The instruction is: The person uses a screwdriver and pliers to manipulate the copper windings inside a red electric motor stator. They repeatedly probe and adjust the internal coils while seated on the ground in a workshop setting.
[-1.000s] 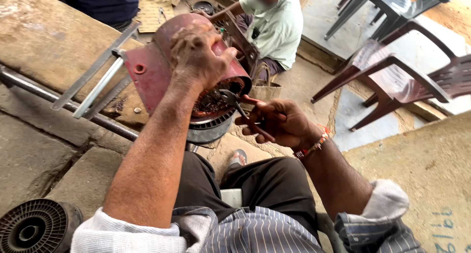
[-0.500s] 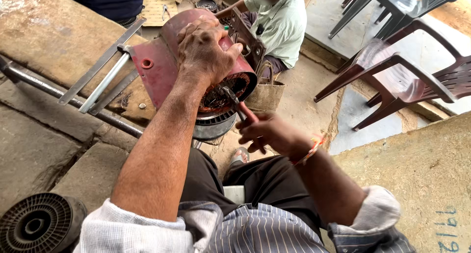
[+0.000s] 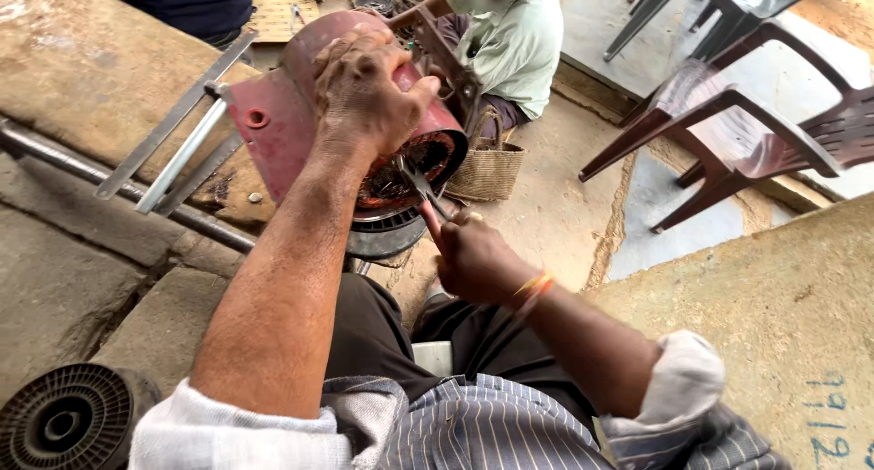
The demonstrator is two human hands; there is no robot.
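A red motor housing lies tilted in front of me, its open end showing copper windings. My left hand presses down on top of the housing and grips it. My right hand is closed around red-handled pliers, whose jaws reach into the windings at the open end.
A black finned fan cover sits at the lower left. A metal frame and pipe lie on the stone step. A person in a light green shirt sits behind, next to a woven basket. Brown plastic chairs stand at right.
My right hand has moved left and up, bringing the pliers from beside the housing into its open end. The left hand has stayed on top of the housing.
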